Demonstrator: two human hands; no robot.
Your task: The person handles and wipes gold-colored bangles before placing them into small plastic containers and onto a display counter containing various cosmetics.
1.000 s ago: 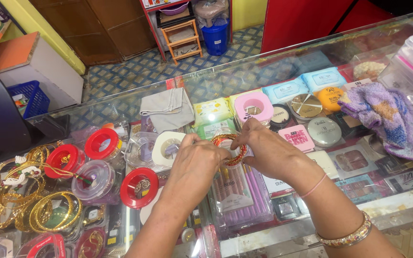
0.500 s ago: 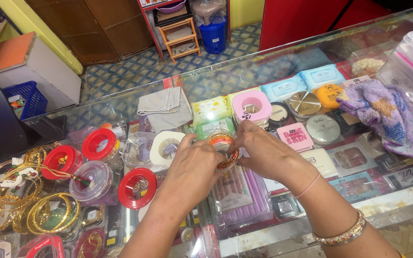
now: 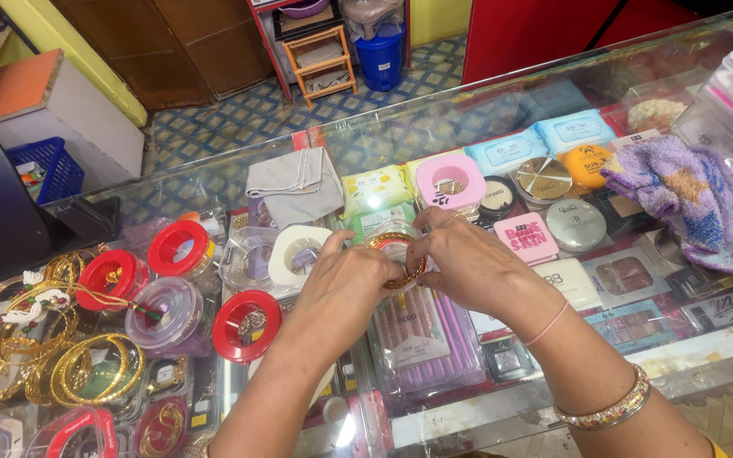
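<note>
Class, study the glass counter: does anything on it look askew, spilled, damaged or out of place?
Nothing is spilled or broken. The grey cloth and the purple cloth lie crumpled on the glass. Both hands hold a bangle.

Bright, even daylight-like illumination, colours saturated. Small hot glare spot on glass counter top (image 3: 502,110) near green packet (image 3: 372,202) (overhead source reflected). Faint milky reflections across far glass, washing out blue packets beneath. Shadows soft, short, under left hand (image 3: 345,284) and right hand (image 3: 468,259). Focus sharp centre; slight wide-angle stretch at edges, purple cloth (image 3: 689,199) mildly soft.
</note>
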